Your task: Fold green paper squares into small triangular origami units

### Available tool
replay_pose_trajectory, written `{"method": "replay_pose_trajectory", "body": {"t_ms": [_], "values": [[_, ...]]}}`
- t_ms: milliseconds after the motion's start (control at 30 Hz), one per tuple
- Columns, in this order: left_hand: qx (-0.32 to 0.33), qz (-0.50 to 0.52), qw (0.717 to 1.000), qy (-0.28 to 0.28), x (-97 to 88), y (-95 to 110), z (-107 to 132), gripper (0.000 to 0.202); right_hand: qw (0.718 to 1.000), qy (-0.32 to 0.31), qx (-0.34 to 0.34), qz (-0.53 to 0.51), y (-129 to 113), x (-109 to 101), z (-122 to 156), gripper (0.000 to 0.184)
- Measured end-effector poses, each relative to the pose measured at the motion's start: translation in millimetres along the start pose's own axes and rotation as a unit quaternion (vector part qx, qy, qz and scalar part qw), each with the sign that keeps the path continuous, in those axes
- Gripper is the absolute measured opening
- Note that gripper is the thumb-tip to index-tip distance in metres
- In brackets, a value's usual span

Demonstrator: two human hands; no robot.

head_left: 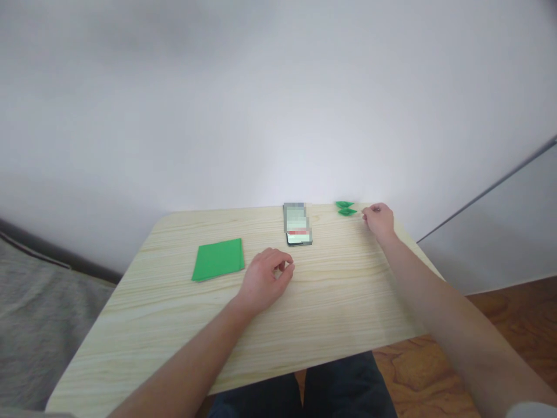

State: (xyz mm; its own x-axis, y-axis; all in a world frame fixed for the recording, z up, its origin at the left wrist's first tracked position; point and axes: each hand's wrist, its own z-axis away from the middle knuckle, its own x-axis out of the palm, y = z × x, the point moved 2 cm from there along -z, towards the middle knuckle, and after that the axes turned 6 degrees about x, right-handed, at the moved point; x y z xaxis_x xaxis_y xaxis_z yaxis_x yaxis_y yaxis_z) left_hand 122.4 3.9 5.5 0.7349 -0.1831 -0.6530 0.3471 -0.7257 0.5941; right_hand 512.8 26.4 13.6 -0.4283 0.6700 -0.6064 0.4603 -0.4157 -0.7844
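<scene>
My left hand [265,278] rests on the light wooden table [174,325] near its middle, fingers curled loosely with thumb and forefinger nearly touching; nothing shows in them. To its left lies a stack of green paper squares [218,259]. My right hand [378,220] reaches to the far right corner, fingers curled, just right of two small folded green paper pieces [346,208]; it does not hold them. A phone [298,227] with a lit screen lies between the hands at the table's far edge.
A white wall stands right behind the table. Grey fabric [39,325] lies to the left. Patterned wooden floor [435,371] shows to the right and below, and my dark trousers [304,395] show under the near edge.
</scene>
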Motion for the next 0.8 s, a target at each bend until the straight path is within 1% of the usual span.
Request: {"method": "replay_pose_trajectory", "body": {"t_ms": [67, 133, 200, 267, 300, 367, 400, 467, 500, 567, 633, 700, 800], "values": [[0.021, -0.007, 1.0, 0.01, -2.6, 6.4, -1.6, 0.009, 1.0, -0.009, -0.009, -0.013, -1.6, 0.1, 18.6, 0.018], [0.037, -0.017, 0.999, 0.008, -11.3, 15.4, -4.5, 0.01, 0.999, -0.03, -0.028, -0.023, -6.1, 3.2, 42.0, 0.015], [0.055, -0.039, 0.998, -0.018, -28.0, 22.7, -6.8, 0.011, 0.996, -0.063, -0.054, -0.032, -13.0, 8.6, 69.2, 0.012], [0.056, -0.068, 0.995, -0.045, -51.9, 21.4, -6.2, 0.013, 0.991, -0.102, -0.081, -0.042, -21.8, 15.1, 98.7, 0.011], [0.044, -0.086, 0.994, -0.041, -65.6, 16.2, -4.2, 0.015, 0.987, -0.122, -0.094, -0.048, -26.6, 18.6, 113.9, 0.011], [0.004, -0.124, 0.991, -0.04, -90.8, -2.1, 3.8, 0.022, 0.977, -0.165, -0.117, -0.061, -37.3, 26.0, 144.0, 0.011], [-0.01, -0.134, 0.99, -0.045, -100.5, -13.3, 9.5, 0.028, 0.969, -0.194, -0.132, -0.072, -43.2, 30.3, 158.7, 0.01], [-0.032, -0.141, 0.988, -0.061, -112.5, -35.5, 22.1, 0.039, 0.95, -0.257, -0.151, -0.087, -55.7, 40.2, 185.8, 0.008], [-0.041, -0.141, 0.987, -0.066, -115.1, -44.8, 28.0, 0.043, 0.94, -0.288, -0.167, -0.083, -62.3, 45.8, 197.8, 0.007], [-0.052, -0.148, 0.984, -0.079, -115.0, -57.4, 37.2, 0.044, 0.919, -0.328, -0.213, -0.048, -76.1, 57.6, 218.0, 0.01], [-0.058, -0.149, 0.984, -0.083, -112.0, -62.5, 42.5, 0.038, 0.904, -0.344, -0.254, -0.006, -89.1, 69.5, 231.9, 0.016], [-0.066, -0.138, 0.986, -0.072, -109.7, -63.6, 45.0, 0.034, 0.892, -0.349, -0.285, 0.03, -100.6, 80.5, 240.6, 0.021], [-0.088, -0.115, 0.988, -0.051, -109.8, -65.6, 46.8, 0.033, 0.887, -0.349, -0.293, 0.07, -113.6, 93.9, 246.5, 0.023]]}}
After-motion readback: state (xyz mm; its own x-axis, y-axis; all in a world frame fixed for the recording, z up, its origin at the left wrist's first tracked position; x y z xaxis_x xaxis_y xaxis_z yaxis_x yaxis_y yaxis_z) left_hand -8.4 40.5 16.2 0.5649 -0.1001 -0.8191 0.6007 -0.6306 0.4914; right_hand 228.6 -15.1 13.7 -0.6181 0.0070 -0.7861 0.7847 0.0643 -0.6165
